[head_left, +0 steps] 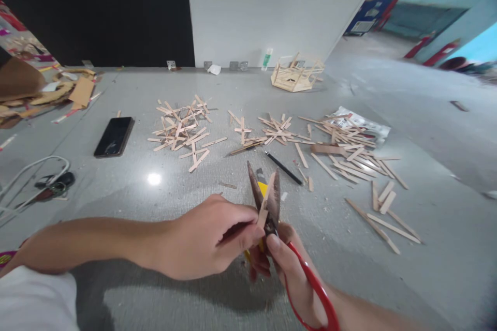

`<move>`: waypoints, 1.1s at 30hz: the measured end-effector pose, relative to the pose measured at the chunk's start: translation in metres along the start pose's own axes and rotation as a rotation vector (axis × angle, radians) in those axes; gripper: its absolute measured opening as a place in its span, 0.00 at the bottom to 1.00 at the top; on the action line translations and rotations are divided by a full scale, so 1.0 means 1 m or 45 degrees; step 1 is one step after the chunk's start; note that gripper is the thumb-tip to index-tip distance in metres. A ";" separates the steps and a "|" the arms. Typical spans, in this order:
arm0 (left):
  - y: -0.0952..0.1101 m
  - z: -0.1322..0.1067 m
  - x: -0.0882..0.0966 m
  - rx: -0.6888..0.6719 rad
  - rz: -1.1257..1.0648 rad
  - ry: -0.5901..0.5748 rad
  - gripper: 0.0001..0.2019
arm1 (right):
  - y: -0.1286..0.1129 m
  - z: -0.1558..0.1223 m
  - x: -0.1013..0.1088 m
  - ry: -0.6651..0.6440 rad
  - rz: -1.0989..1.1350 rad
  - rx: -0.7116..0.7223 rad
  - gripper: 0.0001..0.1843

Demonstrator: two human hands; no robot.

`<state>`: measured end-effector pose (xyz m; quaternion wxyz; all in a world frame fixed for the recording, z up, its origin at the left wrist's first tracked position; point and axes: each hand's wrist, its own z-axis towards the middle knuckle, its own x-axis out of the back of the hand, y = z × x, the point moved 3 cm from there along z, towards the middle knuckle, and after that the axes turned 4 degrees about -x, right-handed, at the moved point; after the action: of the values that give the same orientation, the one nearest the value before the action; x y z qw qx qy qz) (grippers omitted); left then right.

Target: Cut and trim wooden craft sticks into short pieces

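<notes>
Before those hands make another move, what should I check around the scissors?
1. Left hand has the wooden stick: ok, pinched between thumb and finger.
2. Right hand has the red-handled scissors: ok.
3. Blades open: ok, tips spread apart.
4. Left fingertips clear of the scissors: cannot tell; they are close to the pivot, and no gap shows plainly.
5. Yellow item behind the blades out of the way: cannot tell whether it is held or lying there.
6. Smartphone away from the blades: ok, well off to the left.
</notes>
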<state>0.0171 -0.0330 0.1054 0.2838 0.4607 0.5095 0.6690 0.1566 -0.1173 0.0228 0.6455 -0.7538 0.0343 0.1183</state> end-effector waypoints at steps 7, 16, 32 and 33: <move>-0.001 0.000 -0.002 -0.026 0.018 0.012 0.21 | -0.003 0.002 0.001 -0.012 -0.051 -0.017 0.34; -0.003 0.000 -0.002 -0.028 0.071 0.033 0.20 | 0.007 -0.002 0.006 -0.030 -0.031 -0.039 0.33; -0.004 -0.003 -0.004 -0.086 0.178 0.374 0.19 | 0.002 0.000 0.016 -0.275 -0.070 0.065 0.27; -0.002 -0.005 0.000 -0.131 0.257 0.460 0.18 | 0.002 0.001 0.014 -0.303 -0.053 0.028 0.28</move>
<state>0.0129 -0.0344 0.1031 0.1426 0.3667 0.4685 0.7910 0.1700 -0.1151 0.0175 0.6555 -0.7279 -0.0568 0.1930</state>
